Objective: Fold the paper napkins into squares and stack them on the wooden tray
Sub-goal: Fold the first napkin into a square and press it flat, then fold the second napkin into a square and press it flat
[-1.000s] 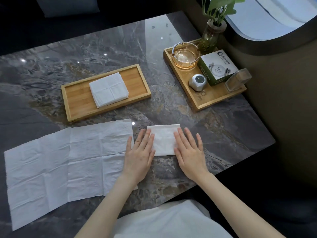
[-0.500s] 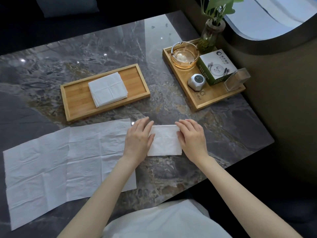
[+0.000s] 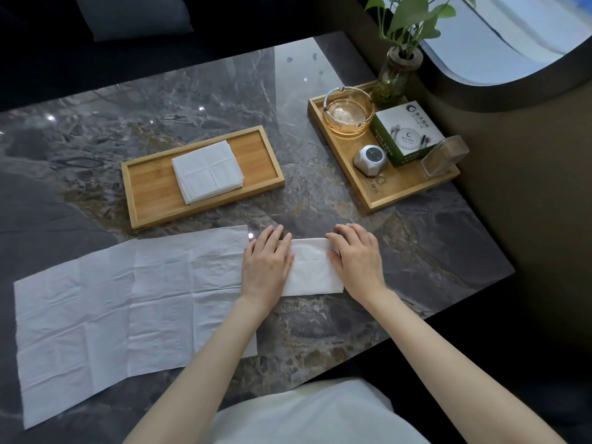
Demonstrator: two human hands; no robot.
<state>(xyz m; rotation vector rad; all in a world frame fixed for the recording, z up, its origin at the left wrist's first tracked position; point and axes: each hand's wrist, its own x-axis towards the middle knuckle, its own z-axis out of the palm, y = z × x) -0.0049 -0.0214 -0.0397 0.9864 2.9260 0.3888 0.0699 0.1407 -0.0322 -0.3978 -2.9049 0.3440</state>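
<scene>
Gripping the creased, soft folded napkin [image 3: 312,270]: left hand [image 3: 266,262], right hand [image 3: 357,256]

Polished marble table [image 3: 320,193], grey with rusty veining, so glossy it throws back pinpoint lights and a pale window sheen. On it, the folded napkin [image 3: 312,270] is soft matt white paper with a faintly pebbled texture, and the big unfolded napkins [image 3: 128,302] show the same dull tissue, crossed by sharp creases. The wooden tray [image 3: 147,187] is pale bamboo, smooth, with a satin grain, and the napkin stack [image 3: 208,171] on it is matt paper too. Over on the second tray [image 3: 400,190], same honey wood, sits an amber glass ashtray [image 3: 347,115], shiny and clear, and a cardboard box [image 3: 408,133] with a slight printed sheen.
</scene>
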